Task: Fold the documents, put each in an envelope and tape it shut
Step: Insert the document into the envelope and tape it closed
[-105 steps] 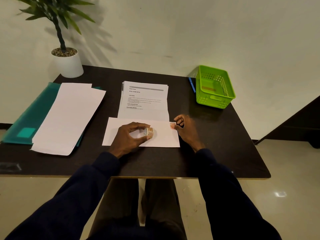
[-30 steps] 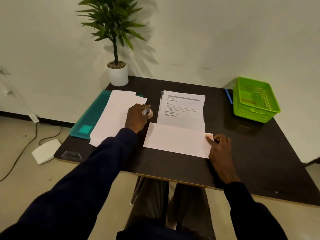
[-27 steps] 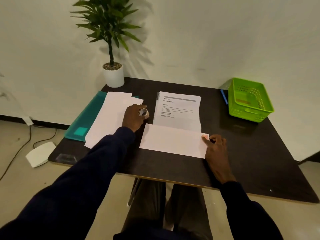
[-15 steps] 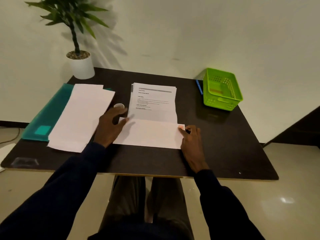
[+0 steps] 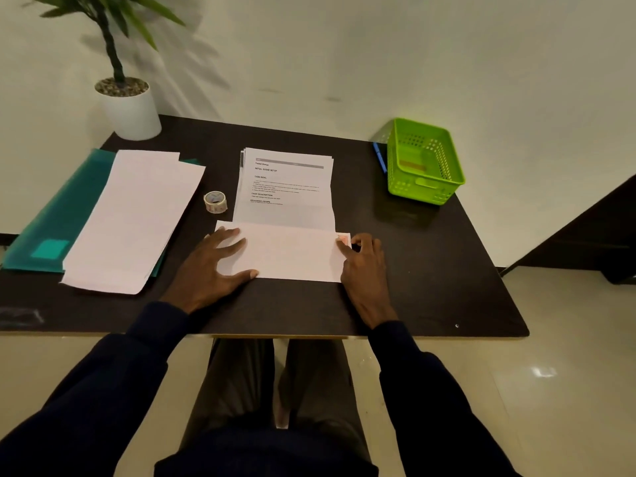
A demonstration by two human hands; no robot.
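Observation:
A white envelope [image 5: 292, 254] lies flat near the front of the dark table [image 5: 430, 277]. My left hand [image 5: 213, 266] rests spread and flat on its left end. My right hand [image 5: 363, 266] presses its fingertips on a small orange piece of tape [image 5: 343, 238] at the envelope's right end. Behind the envelope lies a stack of printed documents [image 5: 287, 185]. A small roll of patterned tape [image 5: 215, 202] stands free on the table, left of the documents. A pile of blank white envelopes [image 5: 134, 218] lies at the left.
A teal folder [image 5: 58, 218] sits under the white pile. A green plastic basket [image 5: 425, 160] stands at the back right with a blue pen [image 5: 379, 156] beside it. A potted plant [image 5: 127, 105] occupies the back left corner. The table's front edge runs just below my wrists.
My left hand carried the tape roll to the left, set it down beside the documents, let go and came back flat onto the envelope. My right hand stayed pressing the tape piece.

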